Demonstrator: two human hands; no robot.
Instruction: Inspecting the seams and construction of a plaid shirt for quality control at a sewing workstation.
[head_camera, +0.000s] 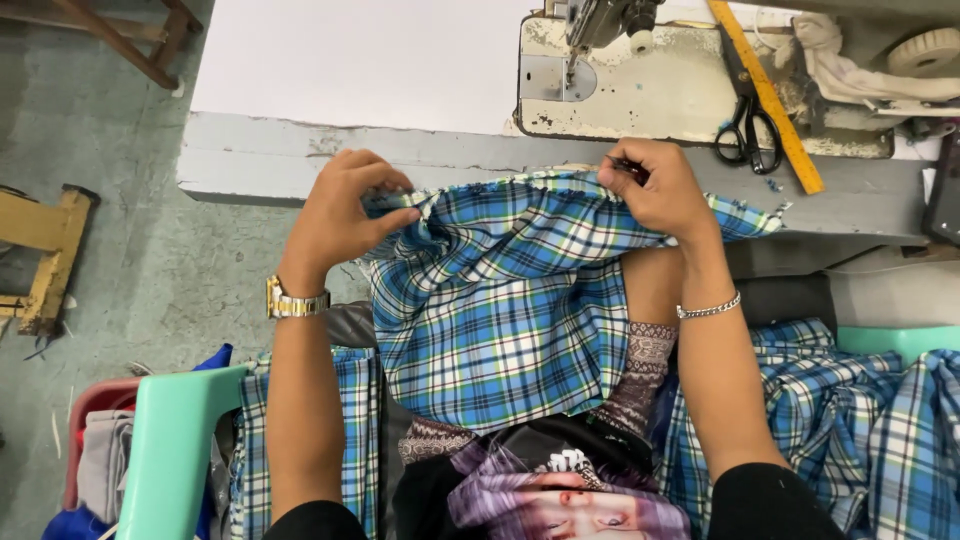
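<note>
1. Cloth (500, 310): blue, white and black plaid
2. Table (350, 60): white top, grey edge
3. Ruler (768, 100) far right: yellow-orange
4. Scissors (745, 125): black
5. Chair (170, 450) near left: mint green
6. Watch (295, 302): gold and silver
7. Floor (120, 180): grey-green

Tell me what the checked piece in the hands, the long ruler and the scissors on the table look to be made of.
Checked piece: thin woven cloth, likely cotton, matte; it folds softly where the left hand and right hand pinch it. Ruler: probably wood painted yellow-orange, with a flat, dull face. Scissors: dark metal blades and black handles, perhaps coated.
</note>
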